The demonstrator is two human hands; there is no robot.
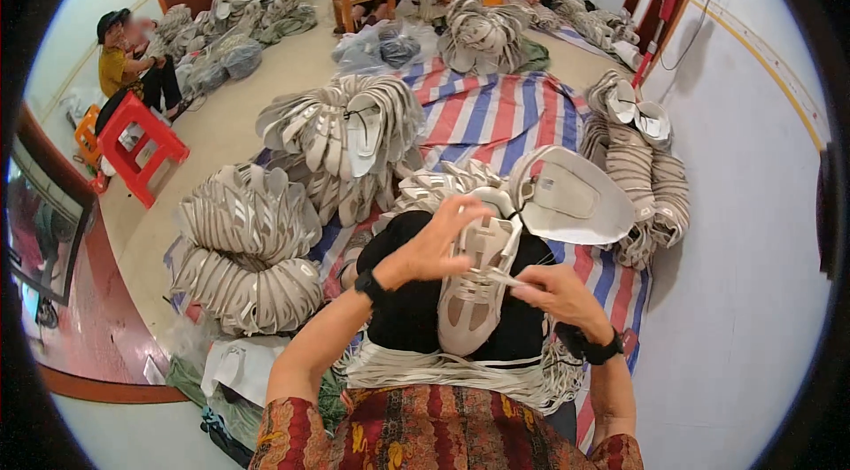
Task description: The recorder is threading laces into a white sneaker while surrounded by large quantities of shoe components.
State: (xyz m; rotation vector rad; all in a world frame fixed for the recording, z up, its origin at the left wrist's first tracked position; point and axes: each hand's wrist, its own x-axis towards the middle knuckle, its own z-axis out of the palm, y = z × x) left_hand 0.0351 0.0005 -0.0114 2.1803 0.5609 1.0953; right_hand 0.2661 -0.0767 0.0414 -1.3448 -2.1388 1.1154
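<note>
A beige-white shoe upper [467, 319] lies on my lap between my black-clad thighs, its toe toward me. A white shoelace [503, 278] runs from its eyelets to the right. My right hand [560, 295] pinches that lace beside the upper. Over the upper's left side is my left hand [432, 244], its thumb and fingers apart, slightly blurred, with nothing visible in it. Another pale upper [575, 196] lies beyond the right hand, joined to the bunch of uppers [447, 187] by a black tie. A bundle of white laces [443, 370] rests across my lap.
Tied stacks of uppers stand left [248, 249], ahead [345, 129] and right by the wall [642, 173]. A striped sheet [496, 111] covers the floor. A red stool [142, 147] is at far left. Several other people sit working farther back.
</note>
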